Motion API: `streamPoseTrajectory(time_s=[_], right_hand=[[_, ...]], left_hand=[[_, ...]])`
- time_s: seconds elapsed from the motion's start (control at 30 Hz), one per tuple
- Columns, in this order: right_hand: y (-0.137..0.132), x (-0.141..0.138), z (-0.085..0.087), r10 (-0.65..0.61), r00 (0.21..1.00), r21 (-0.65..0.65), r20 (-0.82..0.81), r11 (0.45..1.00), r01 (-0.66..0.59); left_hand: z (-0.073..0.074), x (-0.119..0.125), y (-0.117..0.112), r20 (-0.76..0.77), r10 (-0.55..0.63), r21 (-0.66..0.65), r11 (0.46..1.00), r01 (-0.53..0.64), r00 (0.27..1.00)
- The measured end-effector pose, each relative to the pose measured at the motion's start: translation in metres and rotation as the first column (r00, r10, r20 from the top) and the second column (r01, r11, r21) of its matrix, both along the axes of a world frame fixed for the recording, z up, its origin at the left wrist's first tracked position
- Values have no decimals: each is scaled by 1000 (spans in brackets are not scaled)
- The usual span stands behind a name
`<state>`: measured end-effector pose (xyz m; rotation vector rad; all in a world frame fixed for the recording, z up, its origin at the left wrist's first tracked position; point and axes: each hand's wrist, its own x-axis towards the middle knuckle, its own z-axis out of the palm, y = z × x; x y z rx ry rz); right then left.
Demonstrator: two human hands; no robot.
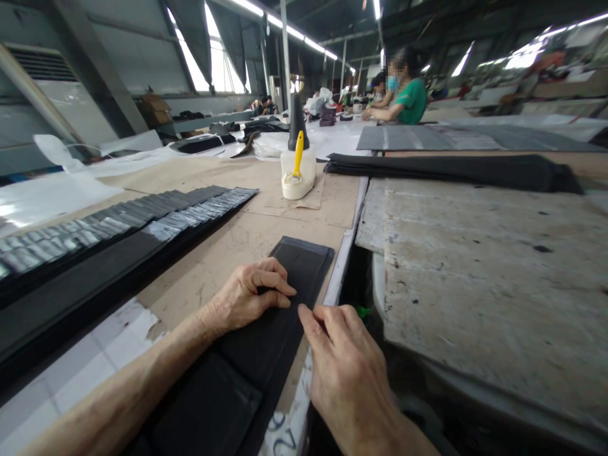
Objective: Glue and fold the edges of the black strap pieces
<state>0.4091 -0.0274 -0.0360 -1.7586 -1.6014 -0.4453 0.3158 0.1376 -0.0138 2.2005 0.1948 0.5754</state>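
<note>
On the near brown-topped bench (268, 221): a black strip (304, 266) lies flat, close beside the bench's right edge.
Strip's long axis: runs away from the person, leaning a little rightward, roughly along that edge; the squared far end, with a greyish band, points toward the back of the room.
Strip's near part: a dark layer (209, 399) with a straight edge lies over it.
Left hand (261, 288): fingers curled, tips down on the strip; whether they pinch anything, I can't tell from where I stand.
Right hand (349, 354): thumb and bent fingers at the strip's right side, just beside the left fingertips; I can't make out whether they grip it.
Whitish tub (291, 189): stands beyond the strip's far end, with pale paste in it and a yellow-handled brush (299, 154) propped nearly upright.
Dark cone (296, 117): rises just behind the brush, its base hidden.
Over to the left: overlapping dark pieces (109, 218), fanned out in a long row.
</note>
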Motion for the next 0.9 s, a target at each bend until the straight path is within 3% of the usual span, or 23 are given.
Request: streamPoseTrajectory(time_s=[0.33,0.57,0.67,0.8,0.9], right_hand=[[0,7,4,27,998,-81,57,996,-22],[0,12,2,12,998,-116,61,993,-5],[-2,15,0,38,999,-119,-26,992,-41],[-3,23,1,61,975,-49,-215,996,-73],[-1,27,4,54,976,-15,-211,998,-59]], left_hand=[[-1,-6,1,38,-86,161,984,79,996],[0,-9,4,4,-156,369,918,144,988],[0,-10,5,-14,-185,449,877,171,983],[-1,-10,6,-25,-188,468,866,178,982],[0,-9,7,-33,-199,483,855,189,980]])
